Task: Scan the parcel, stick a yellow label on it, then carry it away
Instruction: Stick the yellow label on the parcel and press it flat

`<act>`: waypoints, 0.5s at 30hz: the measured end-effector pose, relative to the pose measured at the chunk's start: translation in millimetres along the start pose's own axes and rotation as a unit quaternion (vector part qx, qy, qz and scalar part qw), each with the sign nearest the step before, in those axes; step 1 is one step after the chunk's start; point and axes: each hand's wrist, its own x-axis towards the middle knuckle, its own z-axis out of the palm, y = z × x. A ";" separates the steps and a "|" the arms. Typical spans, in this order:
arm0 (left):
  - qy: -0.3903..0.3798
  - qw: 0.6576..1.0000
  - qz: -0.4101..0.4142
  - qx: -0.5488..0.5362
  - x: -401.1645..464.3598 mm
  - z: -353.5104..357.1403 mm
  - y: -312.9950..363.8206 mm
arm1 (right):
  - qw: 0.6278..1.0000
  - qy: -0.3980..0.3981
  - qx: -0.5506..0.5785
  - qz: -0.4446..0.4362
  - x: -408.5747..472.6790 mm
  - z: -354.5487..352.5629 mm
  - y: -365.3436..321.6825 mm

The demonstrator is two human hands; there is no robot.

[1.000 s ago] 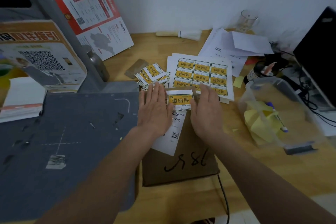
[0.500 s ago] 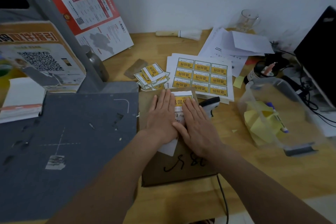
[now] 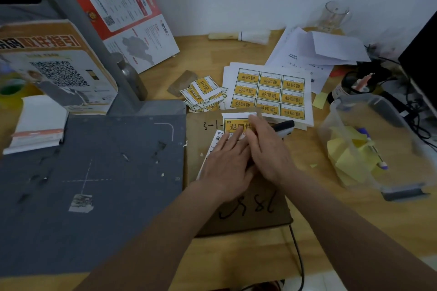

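1. Brown cardboard parcel [image 3: 238, 217] flat on wooden desk [image 3: 331, 231], just right of grey scanner base [image 3: 94, 184].
2. Yellow label [image 3: 236, 125] at parcel's far end.
3. Left hand [image 3: 227, 168] and right hand [image 3: 269, 156] open, palms flat, pressing label area; gripping nothing.

Yellow label [image 3: 237, 125] on parcel [image 3: 250, 215]: "退回件". Label sheet [image 3: 269, 92]: same text, upside down.

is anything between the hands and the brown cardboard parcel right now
Nothing visible. Both the left hand and right hand lie flat on the brown cardboard parcel, pressing on the yellow label and the white shipping label under them.
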 end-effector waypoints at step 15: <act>0.233 0.897 -0.289 -0.240 -24.4 -16.7 -15.2 | 0.923 -0.050 0.288 0.250 10.2 -1.3 14.9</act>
